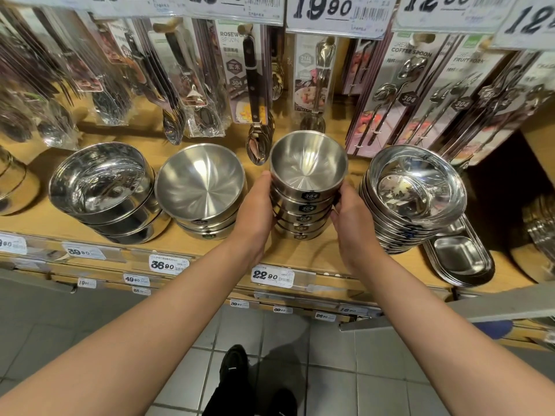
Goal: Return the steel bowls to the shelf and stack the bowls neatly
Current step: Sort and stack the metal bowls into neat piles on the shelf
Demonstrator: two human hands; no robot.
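Observation:
A stack of several small steel bowls [307, 187] with black 304 labels stands on the wooden shelf [300, 253], centre. My left hand [255, 214] holds its left side with the thumb up at the top bowl's rim. My right hand [353, 223] holds the right side of the stack, fingers curled behind it. To the left sits a wider matte bowl stack [199, 184]. Further left is a shiny deep bowl stack [102, 187]. On the right leans a stack of several shallow rimmed bowls [417, 187].
Packaged spoons and forks [255, 85] hang right above the bowls. Oval steel trays [459, 256] lie at the shelf's right end. Price tags [271, 276] line the shelf's front edge. Below are tiled floor and my black shoe [234, 367].

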